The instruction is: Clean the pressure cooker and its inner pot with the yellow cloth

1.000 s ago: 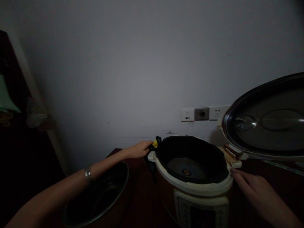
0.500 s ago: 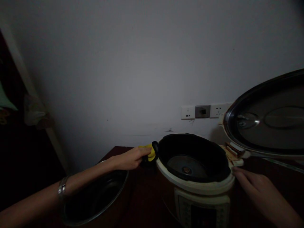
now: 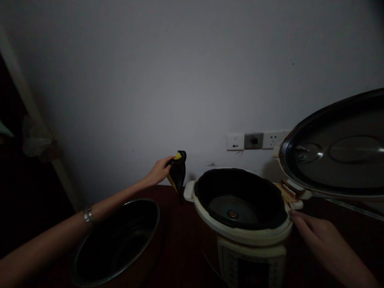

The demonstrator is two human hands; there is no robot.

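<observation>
A black-and-yellow cloth [image 3: 177, 172] hangs from the closed fingers of my left hand [image 3: 160, 171], near the wall and beyond the left side handle of an electric pressure cooker [image 3: 246, 236]. My right hand [image 3: 319, 240] grips the cooker at the right edge of its pale rim; its fingertips are partly hidden. The cooker stands with no inner pot in it, showing a dark well and a round sensor at the bottom. Its lid [image 3: 348, 148] is swung up on the right. Below my left forearm lies a dark inner pot [image 3: 156, 224] with a shiny rim.
A dark reddish table [image 3: 177, 236] carries both vessels and meets the grey wall [image 3: 180, 88]. Wall sockets [image 3: 235, 142] sit behind the cooker. At far left, a pale plastic bag [image 3: 37, 142] hangs near a dark doorway.
My left hand has moved up and away from the cooker's left handle, taking the cloth along, so that the white handle shows. My right hand remains at the rim.
</observation>
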